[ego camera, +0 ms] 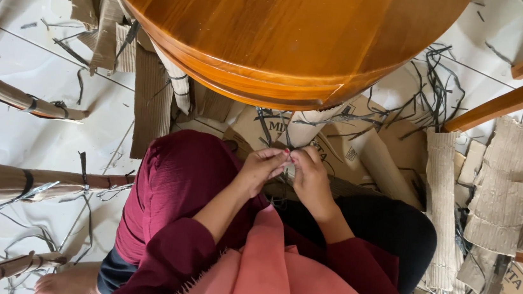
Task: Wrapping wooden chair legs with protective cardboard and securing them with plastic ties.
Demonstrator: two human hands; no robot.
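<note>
Head view, looking straight down from where I'm watching. Left hand (261,166) and right hand (311,178) meet fingertip to fingertip at frame centre, just above the lap in dark red cloth. Both pinch something small and thin between thumb and fingers; I read it as a narrow dark strip (288,157) of the same kind as the scraps on the floor, but it's mostly hidden behind the fingertips, so I can't confirm. Grip on both sides: closed pinch, not a full fist.

Surroundings:
- 12 o'clock: round polished brown wooden table (272,33), edge just beyond the hands.
- Between table and hands: flattened brown printed cardboard box (338,148).
- 3 o'clock: torn strips of grey-brown corrugated cardboard (500,189).
- 9 o'clock: rolled brown cardboard tubes bound with dark bands (9,180), lying on white tiled floor (1,128) littered with thin dark strips.

My judgement: the step in hand is fine finger work on the small piece, pulling or splitting it. The next move would call for a steady two-sided pinch with the hands drawing apart evenly, or it slips.
</note>
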